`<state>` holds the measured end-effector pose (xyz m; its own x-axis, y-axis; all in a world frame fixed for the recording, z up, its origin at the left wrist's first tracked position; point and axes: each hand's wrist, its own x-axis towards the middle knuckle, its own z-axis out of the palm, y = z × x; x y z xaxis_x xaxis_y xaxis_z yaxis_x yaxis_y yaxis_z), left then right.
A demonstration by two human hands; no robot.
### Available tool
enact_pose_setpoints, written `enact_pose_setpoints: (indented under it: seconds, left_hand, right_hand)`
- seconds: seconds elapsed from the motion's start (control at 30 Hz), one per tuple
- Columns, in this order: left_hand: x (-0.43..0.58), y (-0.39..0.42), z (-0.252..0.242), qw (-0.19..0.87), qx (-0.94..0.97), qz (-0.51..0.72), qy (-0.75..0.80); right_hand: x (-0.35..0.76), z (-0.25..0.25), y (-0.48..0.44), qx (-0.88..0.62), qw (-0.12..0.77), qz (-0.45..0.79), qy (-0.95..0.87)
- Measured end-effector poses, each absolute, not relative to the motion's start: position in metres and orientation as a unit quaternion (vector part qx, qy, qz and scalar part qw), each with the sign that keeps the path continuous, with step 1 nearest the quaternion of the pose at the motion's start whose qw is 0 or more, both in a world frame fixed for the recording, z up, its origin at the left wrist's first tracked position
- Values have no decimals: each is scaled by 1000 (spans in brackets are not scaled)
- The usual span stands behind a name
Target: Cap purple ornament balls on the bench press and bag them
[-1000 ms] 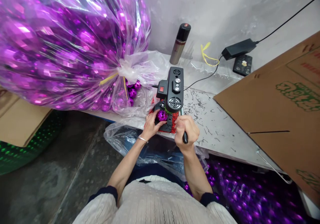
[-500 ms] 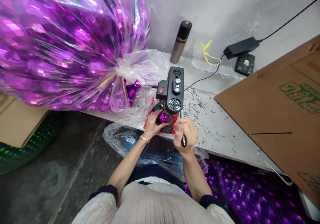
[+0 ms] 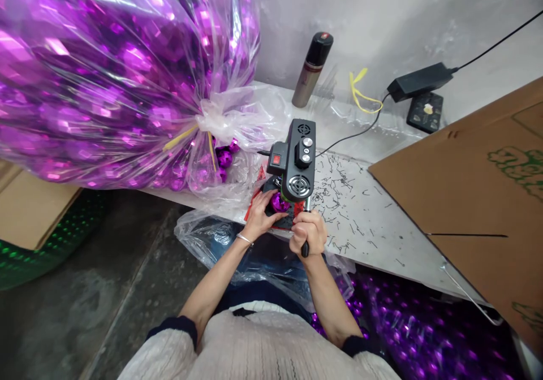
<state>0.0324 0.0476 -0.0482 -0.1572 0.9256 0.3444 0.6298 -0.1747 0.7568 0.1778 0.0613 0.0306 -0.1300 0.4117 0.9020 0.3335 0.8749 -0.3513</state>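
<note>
Right hand: since the earlier frame, drawn slightly toward 7 o'clock relative to the black machine, lever handle going with it; whole view slid a little too. Clock centre = machine, 12 = top of my feed.
Lever grip: fist clamped right round the handle, 6 o'clock; full wrap, I judge, for a firm pull without slip.
Left hand: 7 o'clock, thumb and fingers clamped on the purple ball; probably so it can't roll.
Purple ball: 7 o'clock, tucked by the machine head's lower end, partly hidden; can't tell if the head touches it.
Hands: near each other, not touching, one per job.
Red mat: under the machine, near the bench edge; likely set there for easy reach by both arms.
Wire bits: scattered, 4 o'clock, loose on the bench.
Plastic bag: between 9 and 10 o'clock, neck tied, I guess to stop its purple balls spilling.
Bottle: 12 o'clock, near the wall, presumably out of the arms' way.
Adapter: 2 o'clock, cord running toward the machine.
Carton: 3 o'clock, purpose unclear to me.
</note>
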Motion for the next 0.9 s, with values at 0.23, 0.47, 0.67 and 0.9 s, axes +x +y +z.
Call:
enact_pose_setpoints:
  seconds: [0.23,0.47,0.67,0.9]
  left_hand:
    - [33,49,-48,158,634,440,615]
    - [35,52,-45,166,630,444,615]
    - [34,54,-50,157,632,462,602]
    - [34,54,-52,159,629,472,597]
  right_hand:
    - [174,21,65,-237,610,-8,-757]
    - [175,43,57,-277,616,41,-737]
    - [175,72,52,-315,604,74,-729]
    - [168,98,53,-344,617,118,-698]
